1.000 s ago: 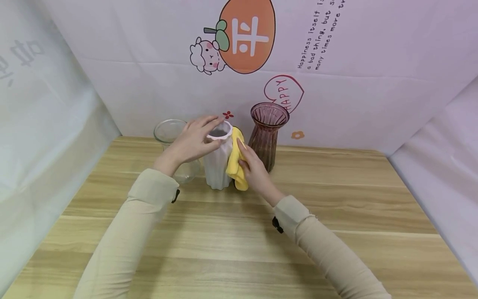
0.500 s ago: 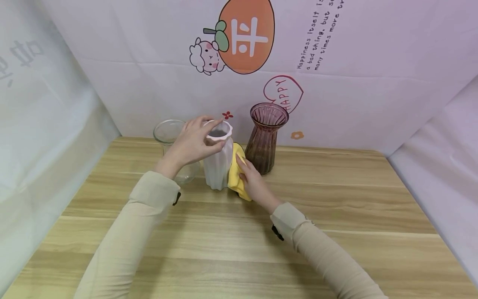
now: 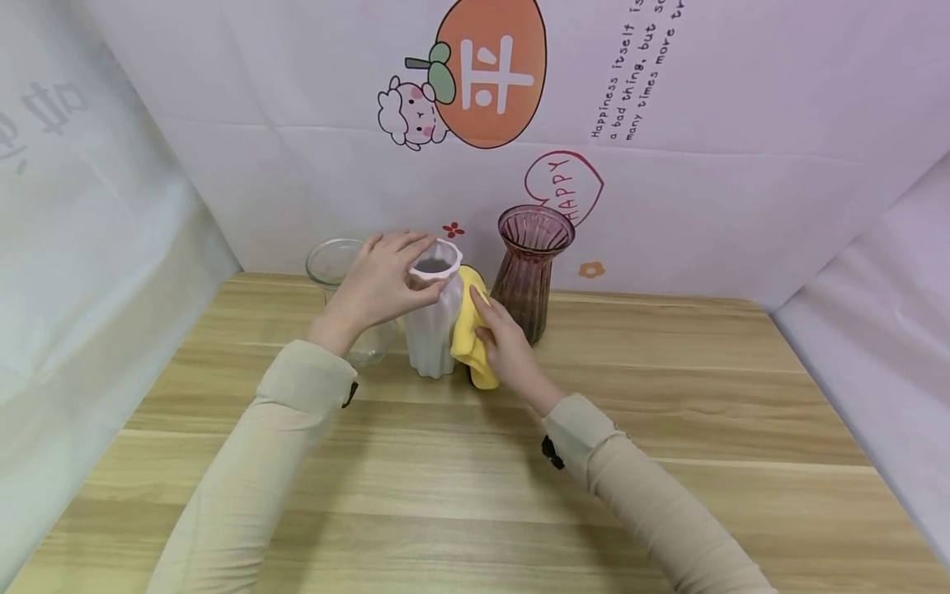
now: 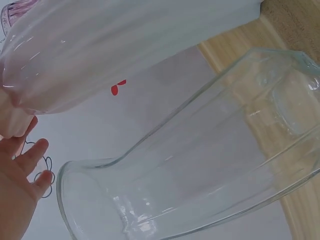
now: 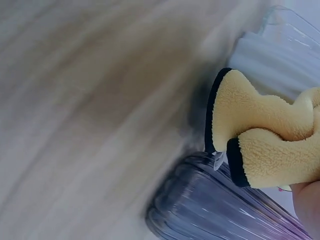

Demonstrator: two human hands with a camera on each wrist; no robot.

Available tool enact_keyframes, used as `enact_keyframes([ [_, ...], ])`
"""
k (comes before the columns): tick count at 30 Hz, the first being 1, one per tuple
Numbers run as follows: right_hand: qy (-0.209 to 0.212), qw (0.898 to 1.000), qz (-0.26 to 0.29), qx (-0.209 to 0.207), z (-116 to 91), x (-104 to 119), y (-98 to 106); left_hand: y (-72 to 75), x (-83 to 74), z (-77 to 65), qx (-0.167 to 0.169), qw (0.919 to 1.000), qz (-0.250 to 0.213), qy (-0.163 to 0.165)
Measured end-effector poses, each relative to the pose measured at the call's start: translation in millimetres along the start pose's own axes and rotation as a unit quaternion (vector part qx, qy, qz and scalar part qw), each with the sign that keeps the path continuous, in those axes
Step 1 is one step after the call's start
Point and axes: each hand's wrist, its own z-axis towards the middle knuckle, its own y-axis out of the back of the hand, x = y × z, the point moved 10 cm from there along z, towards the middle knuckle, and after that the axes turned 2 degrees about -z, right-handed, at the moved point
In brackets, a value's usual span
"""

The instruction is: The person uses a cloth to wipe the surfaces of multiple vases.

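Note:
A white fluted vase stands upright on the table. My left hand grips it at the scalloped rim, thumb in front and fingers behind. In the left wrist view, fingertips show at the vase's neck. My right hand holds a folded yellow cloth against the vase's right side. Dark edging and a small tag show on the cloth in the right wrist view, where most of that hand is out of frame.
A clear glass vase stands just left of the white one, partly behind the left hand. To the right is a purple ribbed glass vase, close to the cloth. A printed white backdrop rises behind the wood-grain table.
The right hand and yellow cloth moved down along the white vase's side, then came part of the way back up. The left hand stays at the rim.

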Motion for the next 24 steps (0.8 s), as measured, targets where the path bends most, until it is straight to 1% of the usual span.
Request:
enact_keyframes([
  [7, 0.007, 1.000, 0.027, -0.015, 8, 14, 16, -8.3, 4.3, 0.7, 0.036, 0.9991, -0.020, 0.002],
  [11, 0.010, 0.999, 0.033, -0.016, 11, 17, 18, -11.1, 6.9, 0.5, 0.048, 0.9983, -0.032, 0.003],
  [16, -0.014, 0.999, 0.027, 0.014, 10, 9, 7, -11.8, 7.6, 0.3, 0.048, 0.9981, -0.037, 0.007],
  [24, -0.029, 0.999, -0.001, 0.045, 0, -10, -14, -11.2, 9.3, -0.1, 0.040, 0.9974, -0.052, 0.029],
])
